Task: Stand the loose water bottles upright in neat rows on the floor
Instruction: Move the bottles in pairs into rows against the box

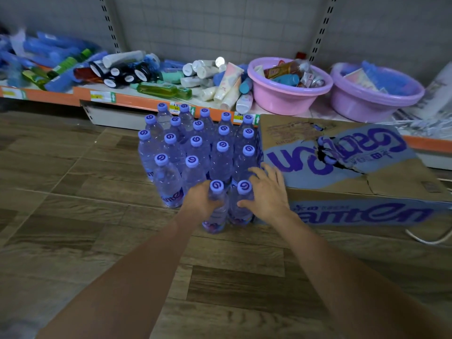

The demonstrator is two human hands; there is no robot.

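Both forearms reach out from under me across the wooden floor [73, 216]. I have my left hand [199, 204] wrapped around the upper body of a front bottle [215, 209], fingers curled on it just under its purple cap; that bottle looks upright with its base on the floor. I hold my right hand [267, 192] spread and relaxed, fingertips touching the side of the neighbouring bottle [242, 204], which stands just beside the first, and nothing is clasped in that hand. Behind these two, the other water bottles [195, 148] stand upright in rows, caps up, packed close together. Right of them, touching the rows, a torn cardboard box [342, 167] with purple lettering lies on the floor. Farther back, a low shelf [137, 100] with an orange edge carries scattered tubes and bottles, a green bottle [163, 90] lying on its side, a pink basin [286, 94] and a purple basin [374, 99], both holding packets. I see a white cord [425, 238] near the box.
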